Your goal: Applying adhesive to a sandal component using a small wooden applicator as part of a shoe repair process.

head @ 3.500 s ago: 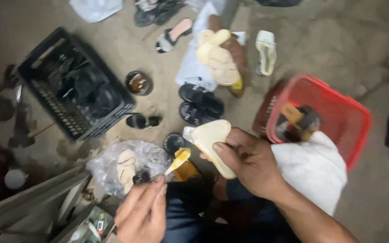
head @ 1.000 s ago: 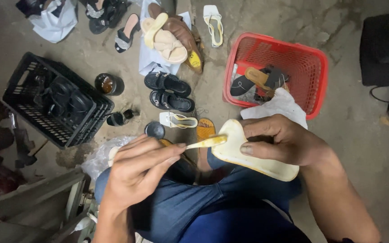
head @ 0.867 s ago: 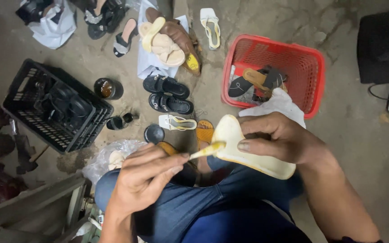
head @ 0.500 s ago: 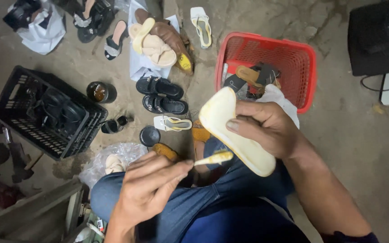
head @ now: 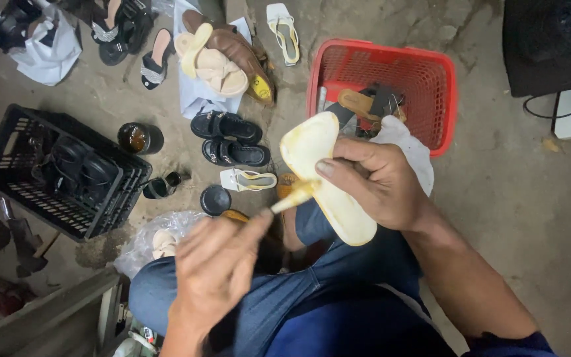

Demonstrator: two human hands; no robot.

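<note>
My right hand (head: 381, 182) grips a cream shoe sole (head: 315, 165), held tilted over my lap with its flat face up. My left hand (head: 216, 264) holds a small brush (head: 295, 196) whose yellow, glue-coated tip touches the sole's left edge. Both hands are above my blue-jeaned knees. Just beyond the brush on the floor lie a round dark tin lid (head: 215, 199) and a white sandal (head: 249, 179).
A red plastic basket (head: 431, 79) with shoe parts and a white cloth stands at the right. A black crate (head: 61, 172) sits at the left. Black sandals (head: 229, 139), a brown shoe with cream soles (head: 223, 56), a glue pot (head: 137, 137) and a plastic bag (head: 160, 235) lie on the concrete floor.
The sole has been turned more upright and lifted toward the basket. My left hand dropped lower, and the brush tip has come back onto the sole's edge.
</note>
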